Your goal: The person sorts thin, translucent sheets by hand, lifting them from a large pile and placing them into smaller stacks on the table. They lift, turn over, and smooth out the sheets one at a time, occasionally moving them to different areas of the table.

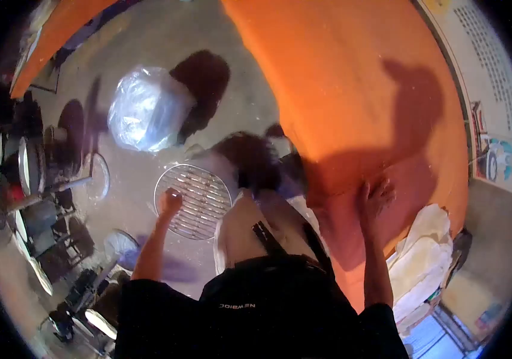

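Note:
My left hand (171, 201) is closed in a fist over the edge of a round, metal-rimmed slatted piece (199, 206) that looks like a stool seat. Whether anything is inside that fist, or whether it grips the rim, I cannot make out. On the other side, my right hand (380, 196) has its fingers spread over a large orange surface (328, 78). That hand lies in shadow, and I cannot tell if the palm presses on the surface.
A full clear plastic bag (148, 110) stands on the grey floor (244, 78) ahead. Stools and metal-legged furniture (40, 221) crowd the left side. Crumpled white sheets (423, 251) lie beside the orange surface at the right, near a printed board (492, 72).

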`<state>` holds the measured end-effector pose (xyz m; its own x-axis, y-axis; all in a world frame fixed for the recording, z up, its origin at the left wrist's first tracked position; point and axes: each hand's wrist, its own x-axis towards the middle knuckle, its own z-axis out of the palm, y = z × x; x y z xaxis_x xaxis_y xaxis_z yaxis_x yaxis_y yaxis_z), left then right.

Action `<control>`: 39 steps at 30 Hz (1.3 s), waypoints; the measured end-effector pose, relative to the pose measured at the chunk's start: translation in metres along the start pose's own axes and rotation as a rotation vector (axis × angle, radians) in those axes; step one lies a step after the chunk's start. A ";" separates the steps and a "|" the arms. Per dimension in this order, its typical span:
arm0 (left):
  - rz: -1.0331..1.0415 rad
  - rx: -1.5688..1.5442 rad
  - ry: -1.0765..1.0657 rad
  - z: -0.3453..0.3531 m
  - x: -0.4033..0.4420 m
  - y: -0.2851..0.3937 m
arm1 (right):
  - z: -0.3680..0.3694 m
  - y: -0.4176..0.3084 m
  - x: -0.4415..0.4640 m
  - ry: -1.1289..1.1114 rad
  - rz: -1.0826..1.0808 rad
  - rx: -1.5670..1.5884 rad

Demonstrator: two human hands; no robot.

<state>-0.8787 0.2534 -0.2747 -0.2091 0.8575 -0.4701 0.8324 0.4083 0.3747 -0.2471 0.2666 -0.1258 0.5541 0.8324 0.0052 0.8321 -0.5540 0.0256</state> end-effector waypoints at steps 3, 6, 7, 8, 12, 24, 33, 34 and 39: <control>-0.220 -0.149 -0.031 0.028 -0.019 -0.031 | -0.017 -0.011 -0.004 -0.065 0.005 0.032; -0.196 -0.157 -0.198 0.060 -0.044 -0.004 | -0.022 -0.012 0.006 -0.080 -0.025 0.027; -0.270 -0.126 -0.386 0.059 -0.045 0.020 | -0.023 -0.014 0.013 -0.086 -0.046 0.019; -0.232 -0.312 -0.370 0.053 -0.058 0.044 | -0.022 -0.019 0.019 -0.095 -0.051 0.006; 0.152 -0.084 -0.416 0.073 -0.055 0.080 | -0.026 -0.081 0.073 0.017 -0.351 0.142; 0.287 0.087 -0.116 -0.046 0.134 0.035 | -0.051 -0.387 0.253 0.098 -0.368 0.303; -0.261 -1.145 -0.210 -0.228 0.331 0.049 | -0.030 -0.427 0.267 0.127 -0.288 0.243; -0.162 -1.207 -0.130 -0.249 0.349 0.068 | -0.033 -0.428 0.268 0.122 -0.287 0.211; 0.013 -1.226 -0.181 -0.322 0.451 0.149 | -0.032 -0.428 0.271 0.066 -0.265 0.070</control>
<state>-1.0142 0.8016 -0.1732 -0.0493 0.8477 -0.5282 -0.2164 0.5072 0.8342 -0.4539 0.7298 -0.1036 0.3161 0.9460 0.0724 0.9487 -0.3144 -0.0346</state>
